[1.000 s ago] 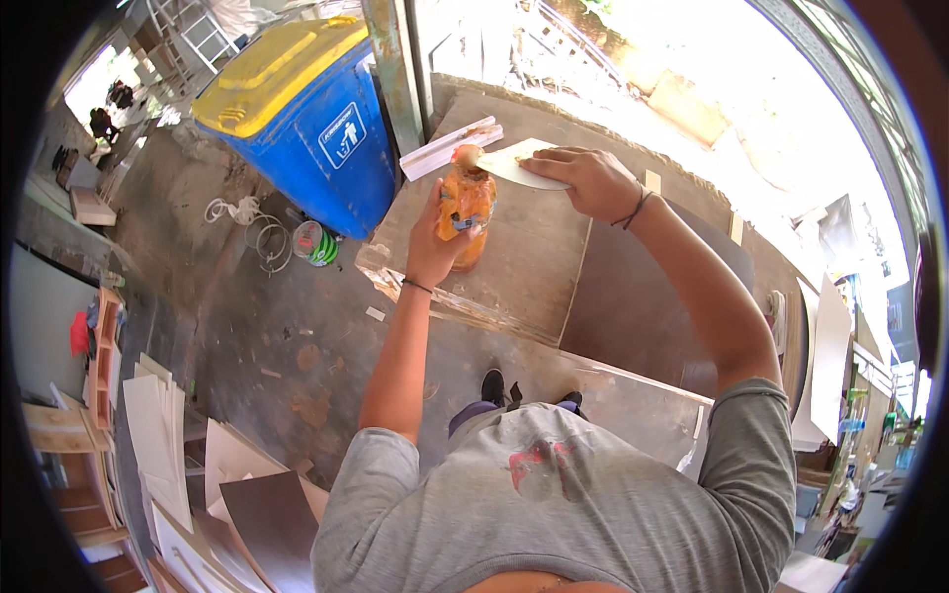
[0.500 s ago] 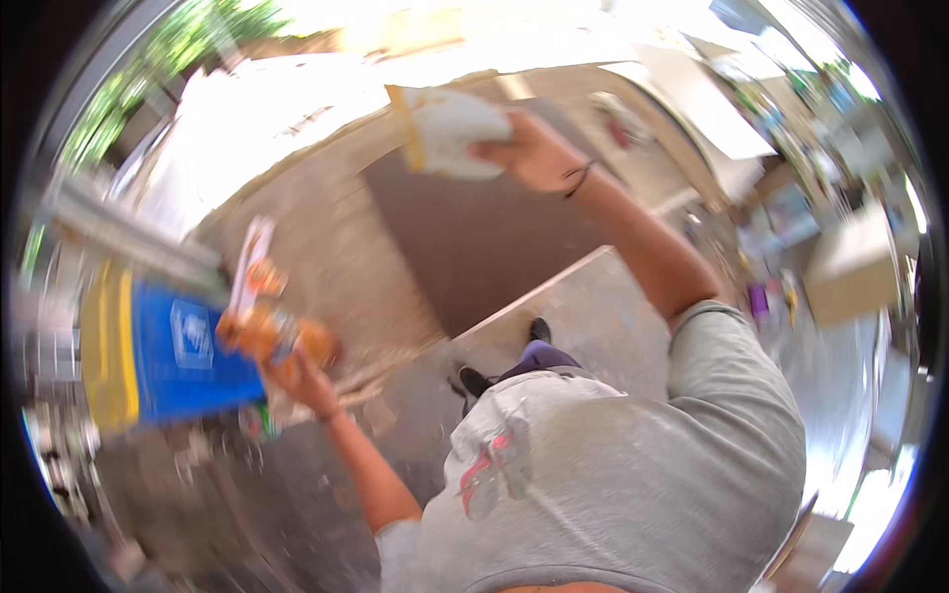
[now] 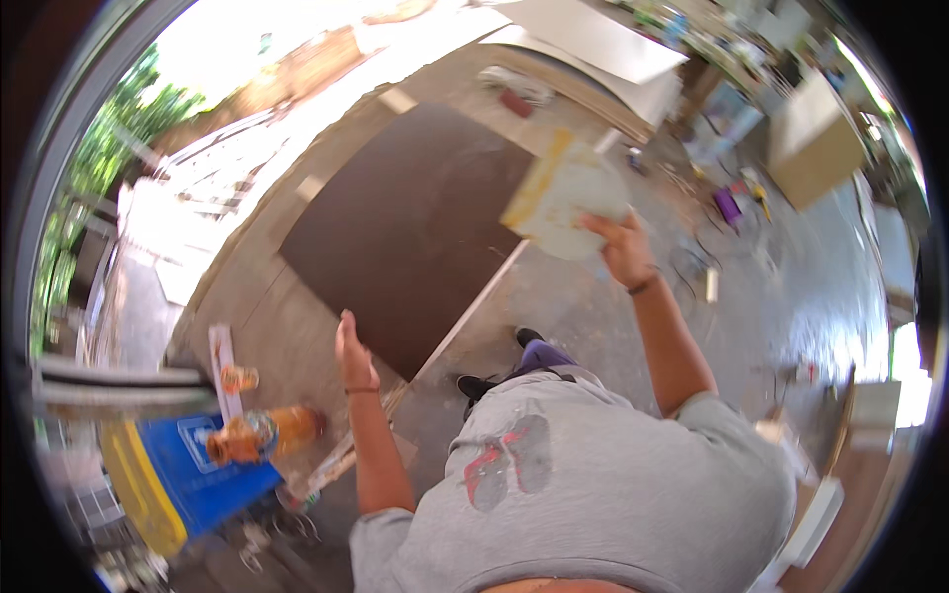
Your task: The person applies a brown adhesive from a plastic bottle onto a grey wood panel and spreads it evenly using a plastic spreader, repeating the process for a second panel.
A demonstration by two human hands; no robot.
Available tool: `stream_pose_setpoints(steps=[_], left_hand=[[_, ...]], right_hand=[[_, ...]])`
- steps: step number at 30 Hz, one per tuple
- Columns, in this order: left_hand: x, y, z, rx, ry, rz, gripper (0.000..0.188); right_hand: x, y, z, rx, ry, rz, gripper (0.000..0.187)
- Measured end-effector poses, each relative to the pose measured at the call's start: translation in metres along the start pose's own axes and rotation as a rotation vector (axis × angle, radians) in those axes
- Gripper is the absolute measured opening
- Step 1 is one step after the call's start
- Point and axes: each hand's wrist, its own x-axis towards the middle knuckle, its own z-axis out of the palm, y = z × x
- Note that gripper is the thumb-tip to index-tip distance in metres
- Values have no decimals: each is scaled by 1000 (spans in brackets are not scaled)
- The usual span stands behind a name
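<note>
In my right hand (image 3: 623,247) is a thin pale flat sheet (image 3: 583,198), smeared with yellow along its far-left edge, pinched at its near edge. It is held over the right side of a dark brown board (image 3: 415,217). My left hand (image 3: 356,354) is flat with its fingers up, holding nothing, at the board's near-left edge. Left of that hand is an orange bottle-shaped container (image 3: 282,433) with a label. A smaller orange-topped piece (image 3: 239,379) lies beyond it against a pale strip (image 3: 222,356).
A blue and yellow bin (image 3: 188,484) is at the left. Pale panels (image 3: 593,49) are stacked at the far side. A purple item (image 3: 728,206), cords and a wooden box (image 3: 816,138) are on the right-hand floor.
My left hand has let go of the orange container and moved right to the board's edge. My right hand has brought the pale sheet nearer and to the right. The view has turned.
</note>
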Motion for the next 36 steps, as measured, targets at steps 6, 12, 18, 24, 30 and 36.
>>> stream_pose_setpoints(steps=[6, 12, 18, 24, 30, 36], left_hand=[[-38, 22, 30, 141, 163, 1, 84], [-28, -8, 16, 70, 403, -2, 80], [-70, -51, 38, -4, 441, -85, 56], [-92, -66, 49, 50, 599, -94, 79], [-96, -77, 47, -44, 661, 3, 38], [-86, -89, 43, -196, 677, 17, 33]], right_hand=[[5, 6, -21, 180, 83, 27, 42], [40, 45, -61, 571, -21, 277, 48], [43, 96, -73, 877, -49, 608, 48], [55, 85, -84, 617, -187, 508, 44], [112, 5, 11, -689, -852, -517, 47], [138, 75, 78, -1483, -1237, -635, 23]])
